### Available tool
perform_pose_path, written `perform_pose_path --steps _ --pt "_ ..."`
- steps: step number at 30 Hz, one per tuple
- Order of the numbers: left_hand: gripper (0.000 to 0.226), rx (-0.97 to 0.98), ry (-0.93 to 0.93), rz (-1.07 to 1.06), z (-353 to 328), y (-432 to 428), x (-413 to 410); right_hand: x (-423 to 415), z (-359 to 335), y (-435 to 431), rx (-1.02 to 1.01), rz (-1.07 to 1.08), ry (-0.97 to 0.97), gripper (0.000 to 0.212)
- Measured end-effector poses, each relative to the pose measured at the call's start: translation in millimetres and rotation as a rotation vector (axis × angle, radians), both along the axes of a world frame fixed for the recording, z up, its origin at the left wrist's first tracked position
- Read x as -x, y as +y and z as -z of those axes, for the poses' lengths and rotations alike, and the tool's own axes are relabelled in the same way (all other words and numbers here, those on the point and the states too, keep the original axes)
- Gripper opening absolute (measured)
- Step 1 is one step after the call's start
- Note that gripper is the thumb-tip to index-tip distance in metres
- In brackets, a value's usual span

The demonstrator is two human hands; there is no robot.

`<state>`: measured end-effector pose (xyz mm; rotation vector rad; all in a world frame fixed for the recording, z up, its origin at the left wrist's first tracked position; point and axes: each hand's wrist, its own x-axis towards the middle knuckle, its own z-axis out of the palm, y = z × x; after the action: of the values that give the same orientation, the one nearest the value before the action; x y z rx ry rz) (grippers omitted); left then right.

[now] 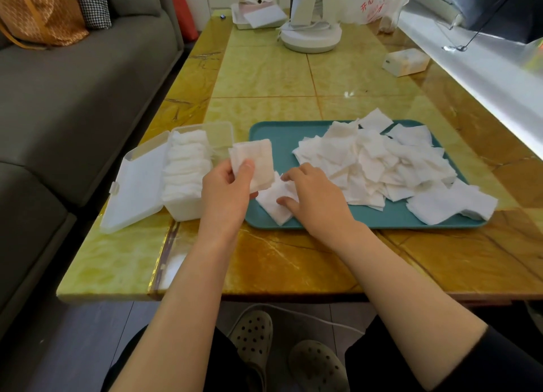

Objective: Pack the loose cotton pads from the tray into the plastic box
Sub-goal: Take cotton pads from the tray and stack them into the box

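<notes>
Left grip (pixel 227 186) pinches pad stack (pixel 259 159) just right of plastic box (pixel 185 208); right grip (pixel 314 198), farther right, pinches loose pads (pixel 272 206) on tray (pixel 276 133).

One teal tray (pixel 273 133), one plastic box (pixel 188 206) left of it, and cotton pads (pixel 367 162) too overlapped to count. Two hands: left hand (pixel 226 192), right hand (pixel 317 197). Far off, one fan (pixel 311 37); near, two clogs (pixel 254 338).

Box (pixel 188 171) far end open w/ lid (pixel 135 186) flung left.
</notes>
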<state>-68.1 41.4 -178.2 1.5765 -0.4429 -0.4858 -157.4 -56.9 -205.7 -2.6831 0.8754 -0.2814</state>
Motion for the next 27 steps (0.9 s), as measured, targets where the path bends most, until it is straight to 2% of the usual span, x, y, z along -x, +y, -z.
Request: perform_pose_path --steps 2,4,7,12,15,19,24,27 --pt "0.014 -0.007 0.006 -0.002 -1 0 1 -1 2 -4 -0.024 0.018 0.065 0.048" --pt "0.013 -0.013 0.002 -0.005 -1 0 1 -2 4 -7 -0.071 0.026 0.083 0.049" --pt "0.012 -0.020 -0.009 -0.006 0 0 0 -3 6 -10 -0.145 0.018 0.041 0.046" --pt "0.013 -0.017 -0.011 0.004 0 0 0 -4 6 -13 -0.310 0.047 -0.084 0.057" --pt "0.012 -0.025 -0.017 0.003 -1 -1 1 -2 4 -14 -0.276 0.047 -0.113 0.047" --pt "0.012 -0.045 -0.031 0.007 0 -2 1 -3 6 -12 -0.196 0.017 -0.054 0.035" --pt "0.011 -0.052 -0.042 0.011 -1 -2 2 -6 7 -18 -0.239 0.040 -0.056 0.045" --pt "0.011 -0.054 -0.059 0.018 -2 -3 3 -7 6 -17 -0.189 0.030 -0.032 0.036"
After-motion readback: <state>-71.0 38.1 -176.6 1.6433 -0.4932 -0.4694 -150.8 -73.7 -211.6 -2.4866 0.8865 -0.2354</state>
